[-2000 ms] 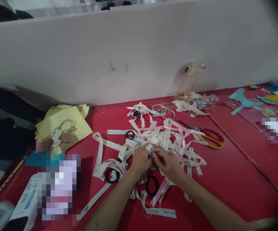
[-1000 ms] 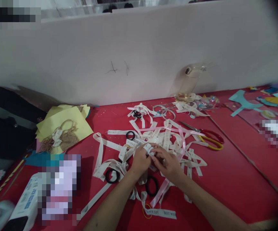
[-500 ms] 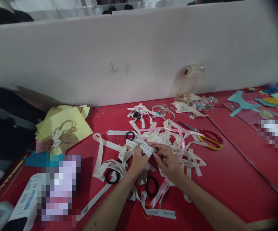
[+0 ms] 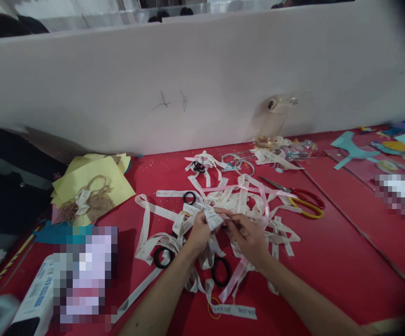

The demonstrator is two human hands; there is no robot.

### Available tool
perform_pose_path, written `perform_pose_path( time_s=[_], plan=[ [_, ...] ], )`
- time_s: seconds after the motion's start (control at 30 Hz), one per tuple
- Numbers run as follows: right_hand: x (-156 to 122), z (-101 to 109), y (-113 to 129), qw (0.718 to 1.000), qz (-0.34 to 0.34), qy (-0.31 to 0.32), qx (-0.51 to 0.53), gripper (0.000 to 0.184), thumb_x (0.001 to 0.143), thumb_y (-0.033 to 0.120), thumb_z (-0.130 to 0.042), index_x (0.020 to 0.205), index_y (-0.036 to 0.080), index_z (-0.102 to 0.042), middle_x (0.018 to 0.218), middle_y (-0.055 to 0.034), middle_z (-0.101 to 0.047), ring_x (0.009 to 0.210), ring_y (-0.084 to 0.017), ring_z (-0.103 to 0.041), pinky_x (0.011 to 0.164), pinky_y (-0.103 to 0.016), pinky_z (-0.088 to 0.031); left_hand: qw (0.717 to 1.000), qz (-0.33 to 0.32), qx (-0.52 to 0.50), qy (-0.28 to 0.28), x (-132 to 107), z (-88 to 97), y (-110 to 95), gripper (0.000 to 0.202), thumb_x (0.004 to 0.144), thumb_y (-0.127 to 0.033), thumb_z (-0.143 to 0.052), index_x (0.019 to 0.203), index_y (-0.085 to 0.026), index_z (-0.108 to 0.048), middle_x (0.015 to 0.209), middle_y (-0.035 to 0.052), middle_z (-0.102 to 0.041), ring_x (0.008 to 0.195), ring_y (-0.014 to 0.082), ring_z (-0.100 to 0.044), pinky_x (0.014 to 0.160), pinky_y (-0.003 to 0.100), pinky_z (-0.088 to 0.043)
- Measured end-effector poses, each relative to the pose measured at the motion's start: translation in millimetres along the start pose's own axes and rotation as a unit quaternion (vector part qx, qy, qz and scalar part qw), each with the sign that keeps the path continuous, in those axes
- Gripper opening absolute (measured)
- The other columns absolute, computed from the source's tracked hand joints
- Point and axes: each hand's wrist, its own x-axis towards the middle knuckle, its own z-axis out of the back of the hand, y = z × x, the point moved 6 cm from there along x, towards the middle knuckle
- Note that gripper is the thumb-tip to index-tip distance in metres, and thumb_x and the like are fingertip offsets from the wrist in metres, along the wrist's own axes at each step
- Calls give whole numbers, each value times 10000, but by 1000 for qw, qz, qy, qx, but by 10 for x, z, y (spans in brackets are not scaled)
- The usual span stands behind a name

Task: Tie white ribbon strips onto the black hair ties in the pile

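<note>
A white printed ribbon bow (image 4: 212, 219) is pinched in my left hand (image 4: 199, 232), above the middle of the ribbon pile. My right hand (image 4: 247, 235) meets it from the right, thumb and fingertips closed at the bow's edge; a small dark bit shows there, too small to name. Beneath and around both hands lies a tangle of white printed ribbon (image 4: 155, 242) with a pink ribbon (image 4: 235, 282) running through it. Black hair ties lie close by, one (image 4: 220, 271) just below my hands and another (image 4: 163, 257) to the left.
Scissors (image 4: 305, 203) with red and yellow handles lie right of the pile. Yellow sheets (image 4: 115, 179) carry a twine bundle (image 4: 97, 205) at left. A clear cup (image 4: 274, 123) stands by the white partition (image 4: 118, 88). A white box (image 4: 36, 291) sits front left.
The bow has turned slightly in my left hand. My right fingertips have shifted a little and closed nearer to its edge. The things on the table look unmoved.
</note>
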Motion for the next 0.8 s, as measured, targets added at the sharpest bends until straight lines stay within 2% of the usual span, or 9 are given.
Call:
perform_pose_path(
  time_s=[0.13,0.23,0.3,0.37,0.43,0.6,0.7,0.8],
  plan=[
    [15,85,87,998,50,-45,8,59,880,194,-518,875,216,-572,747,4,-615,643,-134,-579,610,-253,-445,1000,-5,12,8,-8,-4,-21,360,682,-332,-708,966,-110,-709,479,-60,-412,438,35,-246,440,187,-178],
    [3,164,107,993,68,-94,15,97,878,180,-521,931,221,-591,775,-4,-613,680,-141,-589,632,-261,-466,997,-7,58,47,-9,-50,-28,401,688,-327,-699,1040,-135,-695,571,3,-587,489,80,-407,483,201,-309],
    [-16,218,122,988,85,-126,16,123,872,164,-521,952,219,-597,808,-18,-622,727,-153,-605,657,-274,-484,991,-18,95,89,-12,-102,-40,380,711,-316,-672,1053,-152,-694,681,46,-667,619,142,-536,583,239,-406],
    [-42,267,159,982,118,-148,6,154,860,136,-523,961,218,-604,830,-29,-639,771,-167,-619,678,-288,-497,982,-33,135,125,-20,-147,-50,330,723,-282,-650,1026,-164,-707,757,55,-695,742,185,-587,703,283,-446],
    [-70,312,204,973,160,-164,-13,202,839,102,-529,979,221,-612,850,-38,-659,799,-179,-627,691,-304,-506,972,-40,175,151,-29,-180,-49,293,717,-223,-635,992,-164,-715,793,48,-700,794,199,-594,773,306,-445],
    [-134,374,320,943,281,-167,-68,300,755,69,-572,1013,216,-616,815,-49,-653,797,-208,-616,706,-369,-523,936,-71,275,207,-67,-260,-61,330,670,-37,-494,902,-148,-700,780,9,-666,754,152,-548,759,258,-427],
    [-173,359,407,919,361,-141,-66,247,673,85,-597,894,194,-596,791,-56,-616,785,-218,-602,664,-384,-523,901,-90,358,228,-92,-284,-52,284,624,-9,-469,785,-137,-665,713,-9,-609,699,126,-496,695,219,-400],
    [-161,354,446,915,380,-123,-61,194,631,72,-578,777,193,-533,733,-38,-575,723,-199,-581,624,-372,-508,878,-81,399,250,-121,-286,-13,152,628,-44,-508,700,-127,-614,640,-28,-530,618,102,-435,601,197,-364]
  ],
)
